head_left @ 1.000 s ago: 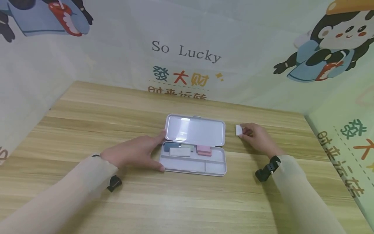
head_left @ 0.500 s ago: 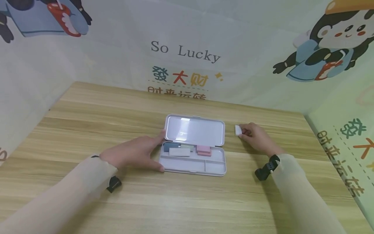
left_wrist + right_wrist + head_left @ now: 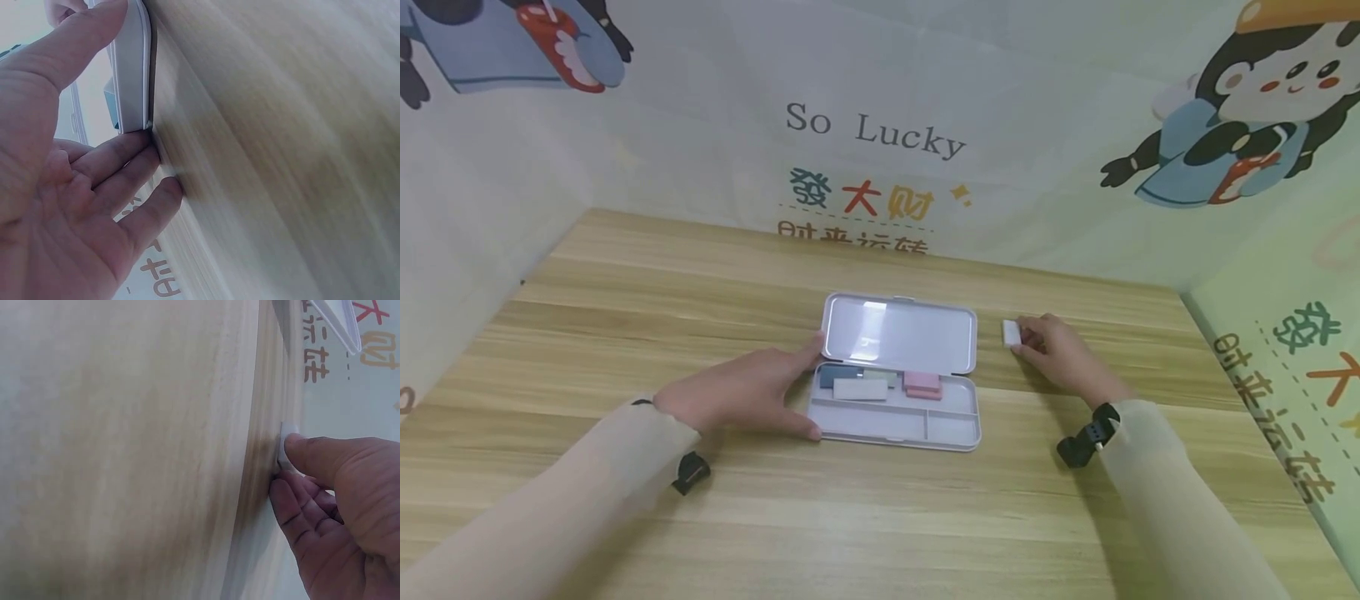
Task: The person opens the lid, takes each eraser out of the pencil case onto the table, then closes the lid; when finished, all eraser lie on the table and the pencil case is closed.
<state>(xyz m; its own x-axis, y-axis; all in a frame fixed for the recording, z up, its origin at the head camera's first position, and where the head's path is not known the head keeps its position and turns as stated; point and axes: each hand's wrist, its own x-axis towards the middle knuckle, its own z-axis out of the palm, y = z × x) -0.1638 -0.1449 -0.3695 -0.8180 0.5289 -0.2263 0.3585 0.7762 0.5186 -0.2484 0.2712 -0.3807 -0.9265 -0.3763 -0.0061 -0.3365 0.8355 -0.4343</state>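
Note:
An open white pencil case (image 3: 852,422) lies on the table, its lid (image 3: 899,333) folded back away from me. My left hand (image 3: 741,392) rests against its left side, with the thumb at the near corner and a fingertip by the lid. The fingers look extended in the left wrist view. To the right of the case, my right hand (image 3: 1060,354) pinches a small white eraser (image 3: 1011,333) at the tabletop. In the case's back compartment sit a white block (image 3: 861,389), a dark blue block (image 3: 837,377), a pale green piece (image 3: 881,377) and stacked pink blocks (image 3: 922,382).
The wood-grain table (image 3: 880,525) spreads around the case. Printed cloth walls (image 3: 880,75) stand along its back and sides. Black straps with wrist cameras sit on both wrists, the right wrist camera (image 3: 1078,446) near the tabletop.

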